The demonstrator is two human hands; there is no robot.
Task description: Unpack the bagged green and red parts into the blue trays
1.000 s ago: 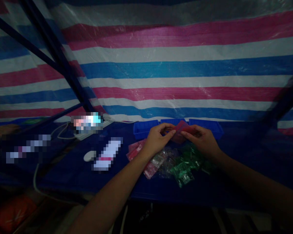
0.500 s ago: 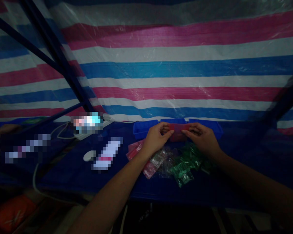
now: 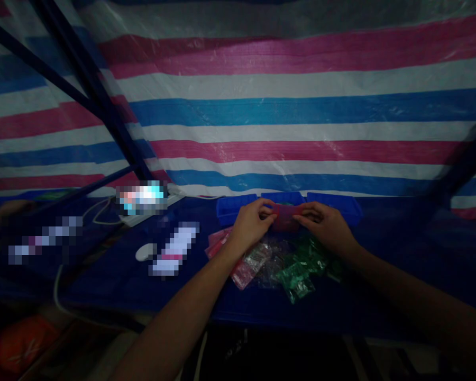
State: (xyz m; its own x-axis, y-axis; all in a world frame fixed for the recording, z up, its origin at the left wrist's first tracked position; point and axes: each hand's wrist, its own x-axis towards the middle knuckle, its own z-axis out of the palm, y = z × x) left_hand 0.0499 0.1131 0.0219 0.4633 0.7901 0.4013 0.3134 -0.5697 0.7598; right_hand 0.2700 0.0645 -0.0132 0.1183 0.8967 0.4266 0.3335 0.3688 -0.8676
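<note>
Count taken against the row of blue plastic bins (image 3: 238, 207) at the back of the dark blue worktop (image 3: 115, 280). Bins: three, side by side. Hands: two, one left hand (image 3: 250, 225) and one right hand (image 3: 325, 226), together holding one small red plastic bag (image 3: 287, 217) just in front of the bins. Loose bags nearer than the bins: pink (image 3: 244, 267), clear (image 3: 273, 262) and green (image 3: 301, 270), overlapping; number cannot be told. One white oval object (image 3: 145, 252), left of the bins.

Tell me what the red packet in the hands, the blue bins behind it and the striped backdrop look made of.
Red packet, pinched by left hand and right hand: looks like thin, flexible translucent plastic film; dim light leaves this open. Blue bins: probably rigid moulded plastic, matte, with straight rims. Striped backdrop: seemingly woven plastic tarpaulin, with fine weave lines, creases and a slight sheen.
</note>
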